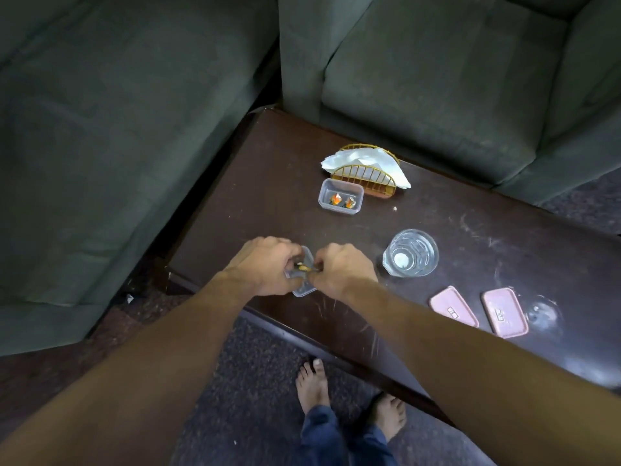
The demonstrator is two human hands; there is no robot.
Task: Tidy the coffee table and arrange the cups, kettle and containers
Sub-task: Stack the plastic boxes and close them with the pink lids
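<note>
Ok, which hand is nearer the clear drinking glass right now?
Right. The right hand sits just left of the glass, apart from it; the left hand is farther left, across the small container both hands grip.

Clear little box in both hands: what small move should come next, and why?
Probably the right hand should let go and fetch the nearer pink lid. It and the left hand grip the clear box, which looks uncovered with something inside, and the lid lies loose just past the glass.
</note>
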